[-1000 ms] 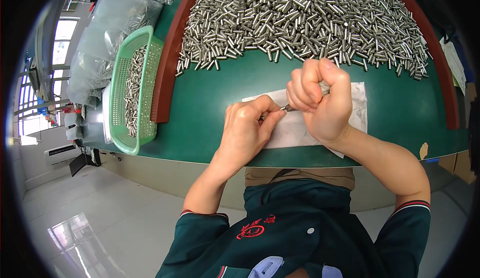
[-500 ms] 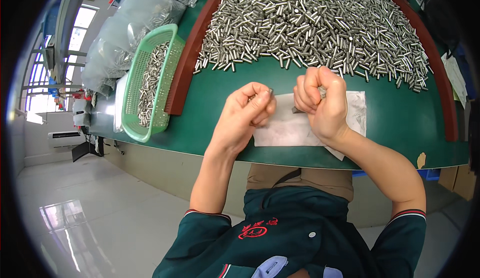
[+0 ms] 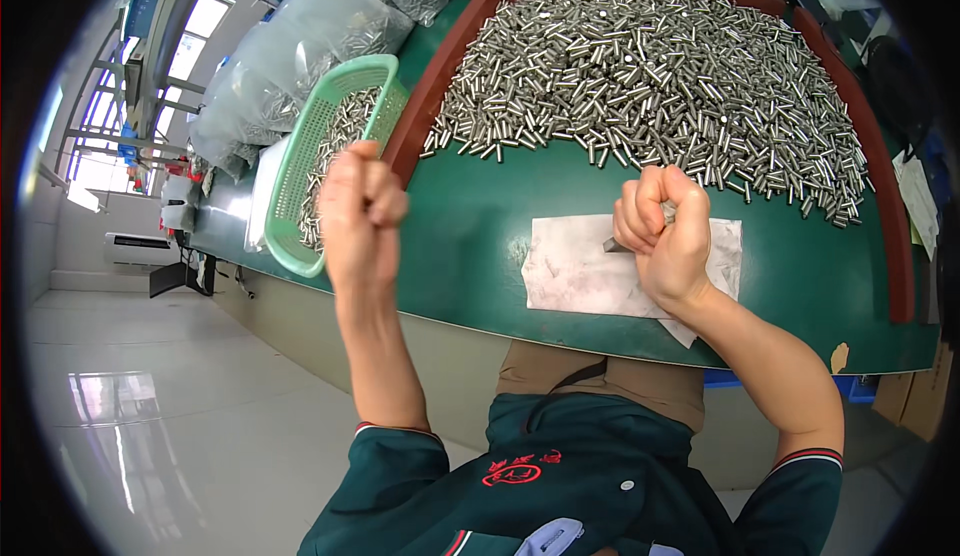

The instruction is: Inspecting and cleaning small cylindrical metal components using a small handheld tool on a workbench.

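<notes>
My left hand (image 3: 362, 214) is closed in a loose fist at the right side of a green plastic basket (image 3: 283, 241). Whatever its fingers hold is hidden from this side. Short shiny metal pins (image 3: 345, 121) lie inside that basket. My right hand (image 3: 668, 241) is curled tightly above a smudged white cloth (image 3: 570, 281). From the little-finger side of this fist juts the end of a dark grey piece (image 3: 614, 247), its full shape covered by the fingers. Beyond both hands spreads a large heap of similar metal pins (image 3: 640, 76).
A reddish-brown wooden frame (image 3: 446, 81) borders the heap on its left, back and right. Clear plastic bags (image 3: 335, 21) of metal parts stand behind the basket and along the back. The green tabletop (image 3: 460, 246) ends just in front of my body.
My left hand has swung left from beside the cloth to the basket. My right hand stays closed above the cloth. The whole view has shifted slightly.
</notes>
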Tool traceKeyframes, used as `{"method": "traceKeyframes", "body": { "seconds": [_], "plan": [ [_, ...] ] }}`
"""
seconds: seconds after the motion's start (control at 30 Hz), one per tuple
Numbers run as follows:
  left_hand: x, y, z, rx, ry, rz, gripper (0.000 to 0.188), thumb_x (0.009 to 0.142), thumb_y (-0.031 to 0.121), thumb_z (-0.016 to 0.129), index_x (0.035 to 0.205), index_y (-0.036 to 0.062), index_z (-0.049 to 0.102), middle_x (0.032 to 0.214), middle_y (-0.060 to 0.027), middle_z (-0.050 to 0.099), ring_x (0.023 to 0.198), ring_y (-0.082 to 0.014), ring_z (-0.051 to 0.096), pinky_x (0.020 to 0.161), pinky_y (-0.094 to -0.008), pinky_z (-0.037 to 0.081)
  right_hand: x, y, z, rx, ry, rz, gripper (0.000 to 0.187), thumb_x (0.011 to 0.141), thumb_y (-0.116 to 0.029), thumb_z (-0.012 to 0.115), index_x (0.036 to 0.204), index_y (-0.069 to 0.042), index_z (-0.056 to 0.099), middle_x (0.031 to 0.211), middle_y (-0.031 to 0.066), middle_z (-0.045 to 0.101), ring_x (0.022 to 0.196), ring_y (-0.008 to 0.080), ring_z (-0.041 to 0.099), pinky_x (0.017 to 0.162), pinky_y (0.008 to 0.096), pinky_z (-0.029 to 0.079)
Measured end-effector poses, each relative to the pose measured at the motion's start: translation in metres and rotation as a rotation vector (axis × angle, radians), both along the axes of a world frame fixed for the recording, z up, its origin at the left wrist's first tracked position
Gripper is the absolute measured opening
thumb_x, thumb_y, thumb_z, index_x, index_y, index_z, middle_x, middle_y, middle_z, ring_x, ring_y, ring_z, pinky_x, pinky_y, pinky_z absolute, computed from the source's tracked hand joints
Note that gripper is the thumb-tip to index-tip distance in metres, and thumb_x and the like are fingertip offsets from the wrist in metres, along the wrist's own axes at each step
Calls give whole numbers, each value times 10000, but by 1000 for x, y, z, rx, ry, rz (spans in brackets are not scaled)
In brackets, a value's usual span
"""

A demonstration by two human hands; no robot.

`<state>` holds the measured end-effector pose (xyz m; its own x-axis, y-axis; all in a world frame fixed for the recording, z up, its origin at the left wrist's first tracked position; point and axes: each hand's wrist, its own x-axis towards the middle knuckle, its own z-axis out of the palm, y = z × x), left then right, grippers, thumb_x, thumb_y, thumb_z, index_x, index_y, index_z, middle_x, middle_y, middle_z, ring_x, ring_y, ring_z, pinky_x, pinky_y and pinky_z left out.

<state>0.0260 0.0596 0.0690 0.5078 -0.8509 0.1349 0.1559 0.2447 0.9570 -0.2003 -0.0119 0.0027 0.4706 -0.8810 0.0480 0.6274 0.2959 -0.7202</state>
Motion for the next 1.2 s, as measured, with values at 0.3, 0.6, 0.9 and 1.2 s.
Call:
{"method": "traceKeyframes", "body": {
  "seconds": [0.3, 0.6, 0.9, 1.2],
  "plan": [
    [110, -11, 9, 203, -1622, 665, 306, 823, 230, 559, 1042, 17, 552, 1038, -202, 538, 974, -337, 520, 832, -382, 402, 5, 2, 3, -9, 2, 6, 372, 862, -206, 267, 512, -81, 276, 437, -10, 254, 402, 67, 187, 386, 227, 166],
    [7, -37, -39, 194, -1381, 64, 46, 669, 14, 616, 690, 0, 579, 648, -115, 543, 633, -269, 547, 586, -354, 427, 4, 1, 3, 6, -6, 10, 345, 848, -198, 282, 523, -81, 279, 448, -11, 248, 405, 64, 177, 383, 223, 166],
    [-4, -44, -62, 280, -1439, 51, 90, 655, 27, 642, 705, -2, 573, 695, -114, 546, 668, -272, 542, 609, -363, 426, 3, 0, 1, -1, -1, 10, 329, 833, -191, 281, 523, -79, 281, 446, -11, 253, 407, 65, 179, 384, 226, 163],
    [-6, -43, -69, 233, -1387, 135, 110, 667, 23, 643, 719, -9, 551, 683, -103, 534, 638, -246, 534, 596, -342, 425, 2, 0, 2, 0, 7, 11, 343, 845, -188, 264, 520, -79, 279, 443, -11, 253, 406, 68, 181, 389, 228, 166]
  ]
}}
